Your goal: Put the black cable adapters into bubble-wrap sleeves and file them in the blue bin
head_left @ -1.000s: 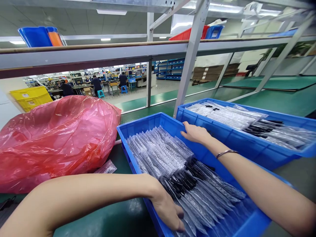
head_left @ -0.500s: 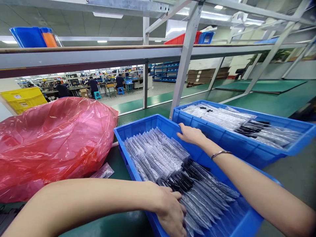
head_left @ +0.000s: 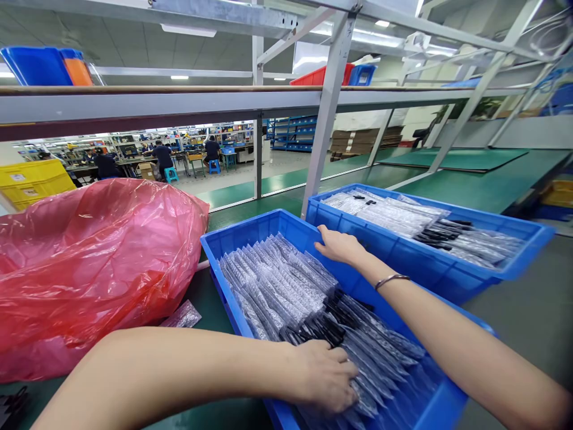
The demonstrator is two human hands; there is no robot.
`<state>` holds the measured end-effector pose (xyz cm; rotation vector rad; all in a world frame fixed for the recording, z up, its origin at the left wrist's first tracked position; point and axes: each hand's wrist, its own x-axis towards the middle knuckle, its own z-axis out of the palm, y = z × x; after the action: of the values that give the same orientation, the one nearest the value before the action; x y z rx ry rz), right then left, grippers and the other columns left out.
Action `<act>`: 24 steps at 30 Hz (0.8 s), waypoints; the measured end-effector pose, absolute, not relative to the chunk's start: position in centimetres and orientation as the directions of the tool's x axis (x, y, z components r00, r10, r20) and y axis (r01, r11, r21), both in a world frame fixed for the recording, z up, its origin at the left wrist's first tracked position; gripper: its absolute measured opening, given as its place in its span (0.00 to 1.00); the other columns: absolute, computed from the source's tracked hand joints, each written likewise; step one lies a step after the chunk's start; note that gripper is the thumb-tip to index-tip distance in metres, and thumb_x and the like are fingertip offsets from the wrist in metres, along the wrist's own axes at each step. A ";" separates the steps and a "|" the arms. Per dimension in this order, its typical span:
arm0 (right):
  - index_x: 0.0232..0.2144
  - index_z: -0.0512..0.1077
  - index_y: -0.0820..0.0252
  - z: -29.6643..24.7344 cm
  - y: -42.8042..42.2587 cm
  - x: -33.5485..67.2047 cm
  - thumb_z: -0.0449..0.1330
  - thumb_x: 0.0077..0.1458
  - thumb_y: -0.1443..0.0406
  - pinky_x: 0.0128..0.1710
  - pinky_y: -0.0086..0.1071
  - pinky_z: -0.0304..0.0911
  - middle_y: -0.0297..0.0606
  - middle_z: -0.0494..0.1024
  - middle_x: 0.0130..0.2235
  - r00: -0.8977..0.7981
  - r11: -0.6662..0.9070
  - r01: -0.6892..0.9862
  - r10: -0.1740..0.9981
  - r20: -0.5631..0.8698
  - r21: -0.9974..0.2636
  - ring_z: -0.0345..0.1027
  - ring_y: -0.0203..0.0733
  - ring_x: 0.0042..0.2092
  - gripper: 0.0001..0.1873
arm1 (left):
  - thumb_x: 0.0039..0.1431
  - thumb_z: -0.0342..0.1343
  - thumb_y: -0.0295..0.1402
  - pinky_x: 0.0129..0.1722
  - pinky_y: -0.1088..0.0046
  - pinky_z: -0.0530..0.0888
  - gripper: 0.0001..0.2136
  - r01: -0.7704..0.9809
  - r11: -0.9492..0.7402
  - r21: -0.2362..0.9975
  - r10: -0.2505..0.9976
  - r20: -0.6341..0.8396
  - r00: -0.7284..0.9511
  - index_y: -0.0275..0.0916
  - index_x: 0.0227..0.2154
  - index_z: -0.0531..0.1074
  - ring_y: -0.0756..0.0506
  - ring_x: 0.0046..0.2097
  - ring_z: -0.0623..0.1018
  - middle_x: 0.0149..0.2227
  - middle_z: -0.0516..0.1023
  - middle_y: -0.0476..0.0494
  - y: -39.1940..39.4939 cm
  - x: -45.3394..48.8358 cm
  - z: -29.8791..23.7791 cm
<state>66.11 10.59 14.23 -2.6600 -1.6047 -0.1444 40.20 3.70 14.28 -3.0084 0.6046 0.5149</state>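
A blue plastic bin [head_left: 226, 298] in front of me holds rows of clear bubble-wrap bags [head_left: 277, 278] with black parts [head_left: 324, 328] showing at their ends. My left hand [head_left: 326, 376] lies low over the near bags, palm down, its fingers curled and closed on them; the fingertips are partly hidden. At the bin's right side, my right hand [head_left: 339, 245] is closed over the rim, thumb and fingers bent around the edge. A metal bracelet [head_left: 391, 279] circles the right wrist.
A second blue bin [head_left: 465, 269] with similar bags stands close on the right. A large red plastic bag [head_left: 98, 257] bulges at left, near a loose bubble-wrap bag [head_left: 183, 315] on the green table [head_left: 215, 286]. A metal post [head_left: 329, 107] rises behind the bins. Several people sit far back.
My left hand has moved right and slightly up, from beside the bin's near wall onto the bags. My right hand stays on the rim. The view has shifted slightly.
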 end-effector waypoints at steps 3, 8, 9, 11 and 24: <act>0.59 0.66 0.59 14.3 10.6 66.0 0.58 0.67 0.54 0.48 0.48 0.72 0.43 0.77 0.52 0.464 -0.468 0.884 0.880 0.098 0.020 0.75 0.46 0.47 0.24 | 0.64 0.52 0.32 0.43 0.68 0.71 0.13 -0.416 -0.907 -0.069 -0.403 -0.144 0.904 0.42 0.44 0.81 0.41 0.53 0.73 0.54 0.75 0.39 3.9 40.1 13.6; 0.59 0.67 0.59 14.5 10.5 65.9 0.58 0.67 0.54 0.48 0.47 0.72 0.42 0.77 0.52 0.468 -0.472 0.881 0.878 0.102 0.022 0.75 0.46 0.47 0.23 | 0.57 0.55 0.33 0.40 0.65 0.70 0.21 -0.404 -0.914 0.043 -0.398 -0.299 0.868 0.42 0.55 0.75 0.37 0.51 0.73 0.54 0.76 0.38 4.7 41.3 12.8; 0.59 0.67 0.59 14.6 10.5 65.8 0.58 0.67 0.54 0.48 0.47 0.72 0.42 0.77 0.52 0.469 -0.474 0.880 0.877 0.102 0.021 0.75 0.46 0.47 0.23 | 0.56 0.55 0.34 0.41 0.64 0.70 0.22 -0.395 -0.916 0.071 -0.396 -0.320 0.861 0.39 0.55 0.74 0.36 0.52 0.73 0.53 0.76 0.37 4.8 41.6 12.9; 0.58 0.67 0.59 14.6 10.5 65.8 0.58 0.67 0.54 0.48 0.47 0.72 0.42 0.76 0.51 0.471 -0.476 0.879 0.876 0.103 0.021 0.75 0.46 0.47 0.23 | 0.55 0.56 0.34 0.43 0.62 0.70 0.23 -0.362 -0.924 0.122 -0.382 -0.335 0.862 0.33 0.54 0.72 0.35 0.52 0.72 0.51 0.77 0.36 4.9 42.3 13.3; 0.57 0.68 0.59 14.8 10.6 65.9 0.59 0.67 0.56 0.47 0.46 0.73 0.41 0.77 0.51 0.464 -0.469 0.883 0.879 0.112 0.021 0.75 0.45 0.46 0.21 | 0.67 0.45 0.30 0.44 0.65 0.70 0.16 -0.337 -0.941 -0.032 -0.324 -0.201 0.924 0.34 0.45 0.78 0.39 0.52 0.74 0.49 0.76 0.35 4.0 45.6 11.5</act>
<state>65.88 10.56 14.78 -2.6542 -1.5971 -0.1655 45.57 3.97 11.54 -3.0168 0.5187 0.2981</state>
